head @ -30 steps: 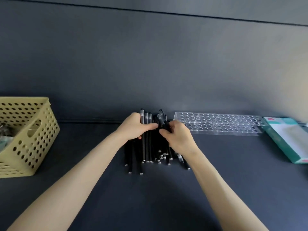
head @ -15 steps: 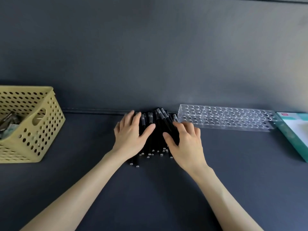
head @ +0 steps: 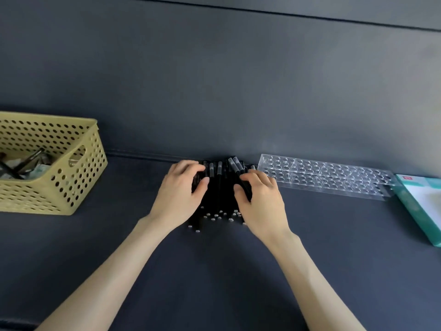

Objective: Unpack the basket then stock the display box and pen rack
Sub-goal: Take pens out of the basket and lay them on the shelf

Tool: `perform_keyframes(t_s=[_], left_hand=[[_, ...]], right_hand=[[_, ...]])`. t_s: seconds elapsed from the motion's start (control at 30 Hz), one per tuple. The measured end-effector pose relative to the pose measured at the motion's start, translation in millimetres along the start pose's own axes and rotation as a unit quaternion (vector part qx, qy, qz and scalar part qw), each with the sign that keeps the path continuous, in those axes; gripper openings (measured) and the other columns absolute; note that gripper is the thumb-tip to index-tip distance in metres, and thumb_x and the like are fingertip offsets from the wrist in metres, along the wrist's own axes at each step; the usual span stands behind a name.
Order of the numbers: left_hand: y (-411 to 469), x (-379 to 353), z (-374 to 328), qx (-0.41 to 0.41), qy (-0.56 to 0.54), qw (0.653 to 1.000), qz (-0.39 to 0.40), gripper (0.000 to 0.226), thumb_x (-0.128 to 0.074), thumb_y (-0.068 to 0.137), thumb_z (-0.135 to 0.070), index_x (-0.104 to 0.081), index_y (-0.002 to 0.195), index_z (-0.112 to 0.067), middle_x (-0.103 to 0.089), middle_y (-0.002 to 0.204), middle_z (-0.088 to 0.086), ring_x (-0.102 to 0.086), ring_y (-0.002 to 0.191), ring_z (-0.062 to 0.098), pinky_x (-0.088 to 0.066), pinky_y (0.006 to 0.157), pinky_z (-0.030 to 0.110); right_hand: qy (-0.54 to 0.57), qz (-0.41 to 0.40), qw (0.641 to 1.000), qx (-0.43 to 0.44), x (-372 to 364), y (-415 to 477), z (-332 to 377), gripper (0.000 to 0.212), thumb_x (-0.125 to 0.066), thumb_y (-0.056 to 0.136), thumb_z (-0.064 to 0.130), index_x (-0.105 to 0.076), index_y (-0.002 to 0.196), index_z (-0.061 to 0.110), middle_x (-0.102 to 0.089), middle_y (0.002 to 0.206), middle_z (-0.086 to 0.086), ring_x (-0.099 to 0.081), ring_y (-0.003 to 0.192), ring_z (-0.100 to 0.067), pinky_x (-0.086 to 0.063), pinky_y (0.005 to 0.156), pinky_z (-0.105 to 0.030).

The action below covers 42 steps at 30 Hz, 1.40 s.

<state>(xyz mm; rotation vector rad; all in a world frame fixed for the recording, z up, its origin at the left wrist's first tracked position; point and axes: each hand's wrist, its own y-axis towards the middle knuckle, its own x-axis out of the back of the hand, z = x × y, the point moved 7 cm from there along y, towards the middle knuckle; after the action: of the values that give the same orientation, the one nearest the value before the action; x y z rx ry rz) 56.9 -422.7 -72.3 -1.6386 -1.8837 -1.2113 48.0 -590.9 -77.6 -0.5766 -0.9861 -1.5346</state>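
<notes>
A pile of black pens lies on the dark surface against the back wall, silver tips pointing toward me. My left hand curls over the pile's left side, with its thumb pressed against the pens. My right hand curls over the right side and grips several pens there. The clear pen rack with rows of round holes stands just right of the pile and holds nothing. The teal and white display box lies at the far right. The yellow perforated basket stands at the left.
Some dark pens and pale packets lie inside the basket. A dark wall rises directly behind the pile and the rack. Bare dark surface stretches between the basket and the pens and in front of my arms.
My fingers have gone from lying flat on the pile to curling round its two sides. The view has shifted slightly; the pile stays in the same place.
</notes>
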Motion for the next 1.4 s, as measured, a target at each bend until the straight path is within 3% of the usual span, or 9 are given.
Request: perform_keyframes(t_s=[0.13,0.23,0.53,0.67,0.8,1.0,1.13,1.23,1.4], left_hand=[[-18,52,-1,-0.039,0.016,0.998,-0.044,0.023,-0.059,0.092,-0.017,-0.063,0.112,-0.008,-0.063,0.11,0.0,-0.062,0.098,0.02,-0.051,0.082,0.044],[-35,94,9,-0.049,0.018,0.996,-0.078,0.02,-0.061,0.09,-0.014,-0.063,0.109,-0.007,-0.066,0.101,0.0,-0.064,0.092,0.018,-0.054,0.078,0.044],[-92,209,80,-0.041,0.019,0.991,-0.125,0.02,-0.062,0.089,-0.013,-0.064,0.108,-0.008,-0.068,0.098,-0.002,-0.064,0.091,0.015,-0.054,0.077,0.034],[-108,256,127,-0.049,0.007,0.994,-0.099,0.023,-0.061,0.089,-0.017,-0.064,0.11,-0.01,-0.067,0.102,-0.002,-0.062,0.095,0.011,-0.053,0.071,0.028],[-98,290,163,-0.073,0.01,0.994,-0.084,0.023,-0.061,0.088,-0.014,-0.064,0.11,-0.007,-0.066,0.105,0.001,-0.061,0.084,0.009,-0.044,0.069,0.016],[-65,308,203,-0.081,0.0,0.995,-0.06,0.022,-0.061,0.088,-0.014,-0.065,0.109,-0.008,-0.067,0.101,-0.001,-0.062,0.095,0.011,-0.044,0.082,0.014],[-32,307,233,-0.058,-0.001,0.998,-0.019,0.023,-0.059,0.09,-0.023,-0.064,0.112,-0.016,-0.066,0.101,-0.01,-0.061,0.095,0.002,-0.042,0.083,0.011],[-5,296,252,-0.037,0.02,0.996,0.078,0.027,-0.056,0.091,-0.031,-0.061,0.116,-0.022,-0.062,0.105,-0.017,-0.057,0.095,-0.004,-0.042,0.083,0.011],[29,273,288,0.005,0.044,0.971,0.234,0.037,-0.055,0.089,-0.043,-0.057,0.122,-0.025,-0.061,0.118,-0.014,-0.056,0.103,-0.002,-0.046,0.096,0.026]], right_hand=[[0.033,-0.017,0.999,0.032,13,0,35,0.027,-0.049,0.094,0.025,-0.059,0.116,0.013,-0.058,0.12,0.002,-0.046,0.11,-0.022,-0.041,0.085,-0.032],[0.051,-0.033,0.995,0.083,17,-8,79,0.026,-0.051,0.093,0.024,-0.06,0.115,0.013,-0.061,0.115,0.001,-0.049,0.106,-0.022,-0.042,0.084,-0.033],[0.094,-0.004,0.977,0.189,-35,-49,217,0.031,-0.054,0.094,0.023,-0.057,0.122,0.013,-0.061,0.116,0.002,-0.053,0.109,-0.019,-0.048,0.085,-0.037],[0.11,-0.02,0.977,0.182,-69,-66,273,0.028,-0.055,0.093,0.021,-0.059,0.12,0.013,-0.062,0.113,0.003,-0.054,0.105,-0.018,-0.047,0.084,-0.031],[0.11,-0.031,0.977,0.18,-92,-68,319,0.026,-0.056,0.092,0.02,-0.06,0.116,0.01,-0.063,0.111,0.002,-0.055,0.098,-0.018,-0.051,0.077,-0.039],[0.078,-0.026,0.98,0.181,-110,-34,353,0.025,-0.054,0.093,0.021,-0.061,0.115,0.011,-0.063,0.11,0.0,-0.056,0.101,-0.02,-0.05,0.082,-0.041],[0.045,0.008,0.981,0.191,-130,3,367,0.028,-0.053,0.093,0.023,-0.06,0.118,0.012,-0.062,0.115,-0.001,-0.056,0.106,-0.02,-0.049,0.085,-0.04],[0.02,0.068,0.978,0.195,-144,32,372,0.029,-0.052,0.094,0.028,-0.058,0.119,0.015,-0.062,0.117,-0.001,-0.06,0.102,-0.019,-0.05,0.087,-0.039],[-0.004,0.184,0.963,0.195,-174,71,374,0.03,-0.05,0.093,0.038,-0.059,0.117,0.021,-0.064,0.113,0.004,-0.058,0.105,-0.016,-0.047,0.092,-0.04]])
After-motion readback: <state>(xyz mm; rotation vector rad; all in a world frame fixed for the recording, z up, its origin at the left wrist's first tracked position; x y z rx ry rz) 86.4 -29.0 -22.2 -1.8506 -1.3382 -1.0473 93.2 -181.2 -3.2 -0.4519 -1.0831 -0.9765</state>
